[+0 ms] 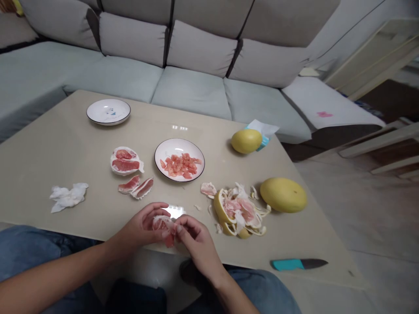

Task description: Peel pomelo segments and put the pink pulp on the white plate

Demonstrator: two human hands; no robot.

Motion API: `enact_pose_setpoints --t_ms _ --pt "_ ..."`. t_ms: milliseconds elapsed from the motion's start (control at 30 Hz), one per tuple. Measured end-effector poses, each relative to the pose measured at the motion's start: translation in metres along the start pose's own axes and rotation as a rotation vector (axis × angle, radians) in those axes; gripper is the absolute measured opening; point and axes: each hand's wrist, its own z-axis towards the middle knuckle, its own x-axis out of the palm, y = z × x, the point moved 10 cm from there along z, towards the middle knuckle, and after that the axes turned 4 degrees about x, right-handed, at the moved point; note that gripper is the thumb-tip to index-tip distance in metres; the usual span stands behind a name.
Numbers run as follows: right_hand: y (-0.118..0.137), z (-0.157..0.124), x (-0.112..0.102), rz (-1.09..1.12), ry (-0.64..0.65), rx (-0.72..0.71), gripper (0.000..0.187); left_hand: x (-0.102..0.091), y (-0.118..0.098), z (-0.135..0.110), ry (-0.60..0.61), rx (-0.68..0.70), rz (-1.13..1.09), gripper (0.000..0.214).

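Over the table's near edge, my left hand (145, 226) curls around a pink pomelo segment (163, 224) with whitish membrane on it. My right hand (193, 237) pinches the membrane at the segment's right side, thumb against fingers. Beyond the hands, a white dark-rimmed plate (165, 150) holds peeled pink pomelo pieces (181, 165). Left of that plate lies a partly opened pomelo chunk (126, 165) in white pith, with two loose segments (142, 188) in front. To the right of my hands is a heap of yellow peel and membrane scraps (240, 211).
Two whole yellow pomelos (283, 195) sit at the right, one against a tissue pack (265, 135). A teal-handled knife (299, 264) lies by the near right edge. A crumpled tissue (69, 196) and another plate (109, 112) are at left. Behind the table (209, 131) stands a sofa (191, 89).
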Motion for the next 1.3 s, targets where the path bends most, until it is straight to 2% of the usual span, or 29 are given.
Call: enact_pose_setpoints --t_ms 167,300,367,433,567,667,800,867,1033,1300 --pt "0.003 0.0 -0.004 -0.041 -0.046 -0.031 0.023 0.004 -0.015 -0.005 -0.019 0.06 0.039 0.04" --pt "0.029 -0.01 -0.002 -0.333 -0.144 -0.304 0.006 0.003 -0.026 -0.007 -0.049 0.154 0.091 0.032" --pt "0.039 -0.016 0.002 -0.455 -0.19 -0.425 0.014 0.003 -0.027 -0.007 -0.053 0.165 0.103 0.033" --pt "0.042 -0.019 0.003 -0.514 -0.215 -0.468 0.021 0.002 -0.025 -0.007 -0.056 0.16 0.118 0.033" --pt "0.04 -0.02 0.007 -0.541 -0.167 -0.486 0.014 0.005 -0.019 -0.006 -0.006 0.117 0.115 0.03" --pt "0.042 -0.022 0.006 -0.565 -0.181 -0.517 0.014 0.008 -0.014 -0.006 0.039 0.102 0.115 0.032" --pt "0.042 -0.023 0.006 -0.546 -0.197 -0.519 0.015 0.012 -0.006 -0.007 0.087 0.09 0.095 0.05" --pt "0.041 -0.023 0.006 -0.526 -0.198 -0.507 0.014 0.011 -0.006 -0.007 0.078 0.085 0.085 0.051" --pt "0.048 -0.027 0.001 -0.558 -0.253 -0.527 0.015 0.011 -0.014 -0.007 0.047 0.062 0.121 0.031" --pt "0.056 -0.026 -0.017 -0.625 -0.307 -0.495 0.015 0.005 -0.014 -0.009 0.021 -0.046 0.142 0.035"
